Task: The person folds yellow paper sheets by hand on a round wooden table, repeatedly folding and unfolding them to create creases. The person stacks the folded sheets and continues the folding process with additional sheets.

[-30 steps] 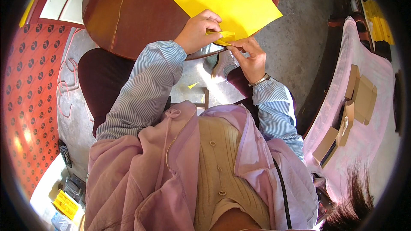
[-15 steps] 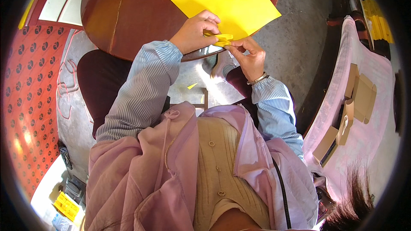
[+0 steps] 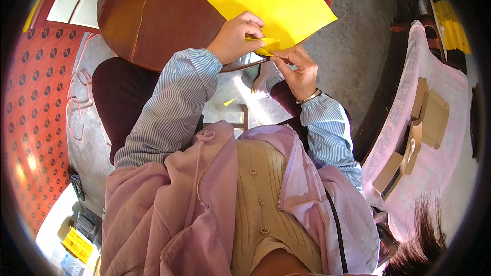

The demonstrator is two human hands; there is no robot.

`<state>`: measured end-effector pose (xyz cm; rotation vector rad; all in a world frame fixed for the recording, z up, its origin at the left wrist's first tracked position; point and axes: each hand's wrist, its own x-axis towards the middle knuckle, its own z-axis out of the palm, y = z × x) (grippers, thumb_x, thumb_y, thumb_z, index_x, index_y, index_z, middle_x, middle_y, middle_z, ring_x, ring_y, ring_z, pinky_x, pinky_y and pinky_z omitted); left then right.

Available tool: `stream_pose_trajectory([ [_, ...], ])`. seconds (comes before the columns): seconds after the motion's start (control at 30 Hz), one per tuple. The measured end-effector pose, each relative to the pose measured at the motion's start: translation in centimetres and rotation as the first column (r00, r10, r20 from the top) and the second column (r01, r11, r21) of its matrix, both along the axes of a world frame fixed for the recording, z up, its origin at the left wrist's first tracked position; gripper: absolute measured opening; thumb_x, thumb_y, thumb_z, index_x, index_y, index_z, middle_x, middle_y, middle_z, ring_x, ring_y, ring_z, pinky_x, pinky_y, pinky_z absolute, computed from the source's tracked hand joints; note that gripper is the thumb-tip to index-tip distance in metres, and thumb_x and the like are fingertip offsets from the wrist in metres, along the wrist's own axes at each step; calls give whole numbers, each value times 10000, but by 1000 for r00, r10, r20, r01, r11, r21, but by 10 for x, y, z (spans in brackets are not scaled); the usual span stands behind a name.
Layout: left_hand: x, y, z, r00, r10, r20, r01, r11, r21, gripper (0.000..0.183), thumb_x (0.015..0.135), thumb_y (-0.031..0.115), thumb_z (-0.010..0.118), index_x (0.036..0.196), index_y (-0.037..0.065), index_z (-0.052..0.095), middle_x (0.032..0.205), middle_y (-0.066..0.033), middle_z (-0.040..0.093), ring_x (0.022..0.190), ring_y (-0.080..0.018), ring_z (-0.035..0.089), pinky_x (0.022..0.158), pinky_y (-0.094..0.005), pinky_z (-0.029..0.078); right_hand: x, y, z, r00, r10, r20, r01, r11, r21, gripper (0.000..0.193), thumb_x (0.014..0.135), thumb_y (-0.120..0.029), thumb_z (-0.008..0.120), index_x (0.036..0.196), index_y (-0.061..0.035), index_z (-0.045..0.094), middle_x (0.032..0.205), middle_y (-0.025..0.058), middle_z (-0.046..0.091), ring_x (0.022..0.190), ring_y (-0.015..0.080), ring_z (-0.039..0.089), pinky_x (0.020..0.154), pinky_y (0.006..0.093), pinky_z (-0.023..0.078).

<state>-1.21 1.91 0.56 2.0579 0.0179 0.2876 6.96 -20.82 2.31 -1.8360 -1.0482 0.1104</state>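
Observation:
A large yellow sheet (image 3: 266, 0) lies on the round dark red table (image 3: 169, 25), its near corner reaching the table's edge. At that corner is a small folded yellow piece (image 3: 267, 47); whether it is part of the sheet or separate I cannot tell. My left hand (image 3: 237, 37) comes from the left and is closed on the piece, fingers bent over it. My right hand (image 3: 298, 69), with a bracelet at its wrist, pinches the piece's right end between thumb and forefinger, just past the table edge. The fingers partly hide the folds.
On the right, an opened cardboard box (image 3: 409, 148) lies on a pink cloth (image 3: 440, 87). A small yellow scrap (image 3: 229, 102) is on the floor between my legs. To the left stands a red patterned panel (image 3: 41, 117), with a pink cord (image 3: 76, 97) beside it.
The folded yellow piece looks flatter, its loop less open. Both hands stay close to the same place, with the left shifted slightly right and the sheet barely moved.

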Motion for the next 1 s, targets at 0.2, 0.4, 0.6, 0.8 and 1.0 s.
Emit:
stream_pose_trajectory([
  [0.2,0,1,-1,1000,-12,3,12,1000,4,190,892,193,799,985,28,785,1290,-107,675,1123,-250,696,959,-354,554,-1,0,1,992,-46,-115,40,998,-52,141,843,-45,869,951,-5,788,845,82,720,729,162,668,671,296,538],
  [0.4,0,1,0,1000,-12,-3,12,999,31,189,900,187,793,1001,27,791,1290,-101,675,1123,-236,696,949,-348,559,1,2,1,981,-67,-180,56,996,-69,151,836,-48,879,950,-7,788,841,63,717,719,130,653,669,276,533],
  [0.6,1,-2,-2,1000,6,8,-6,1000,17,183,900,179,790,997,23,793,1287,-96,676,1099,-229,705,928,-339,569,0,1,0,990,-22,-137,15,999,-51,159,852,-53,866,994,-13,809,811,64,699,688,136,634,642,271,509],
  [0.8,1,-4,-2,998,33,50,-34,999,18,157,891,167,794,961,27,787,1250,-100,688,1067,-237,713,922,-347,568,1,2,-3,988,-20,-153,13,999,-46,152,861,-68,860,997,-13,819,799,66,696,671,136,622,620,275,495],
  [1.0,1,-5,0,999,47,6,-47,999,-9,154,887,165,799,949,25,784,1239,-98,691,1065,-239,711,916,-347,567,5,3,-1,982,-59,-182,44,995,-86,142,847,-72,879,957,-13,810,808,46,709,682,104,622,622,261,494],
])
